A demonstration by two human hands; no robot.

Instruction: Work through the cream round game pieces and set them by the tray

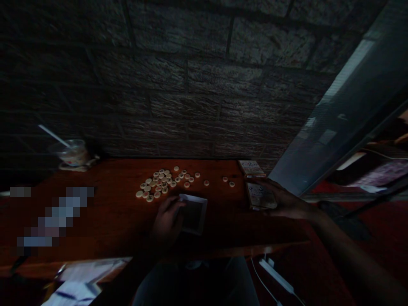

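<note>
Head view: one shallow open box (203, 216), rectangular with a pale rim, at the near edge of the reddish-brown wooden table (111, 221). Its inside is dark; contents, if any, cannot be made out. Left hand (168, 219): fingers bent over the box's left rim, gripping it.

Two small printed cartons, pale with dark lettering, at the table's right. Near carton (262, 196): right hand (282, 197) curved around its right side, fingers along the far edge, holding it. Far carton (251, 168): just beyond the near one, by the wall. The contents of both are hidden.

One group of round cream-coloured game discs (158, 182), marked in red or black, some faces plain; clustered beyond the left hand and lying loose on the wood. Several more are scattered to the right, two of them nearest the cartons.

One clear plastic cup (75, 153), far left, brownish matter inside, a white stick-like utensil (54, 135) leaning out to the left.

One dark wall of rough rectangular blocks (204, 85), along the far side.
</note>
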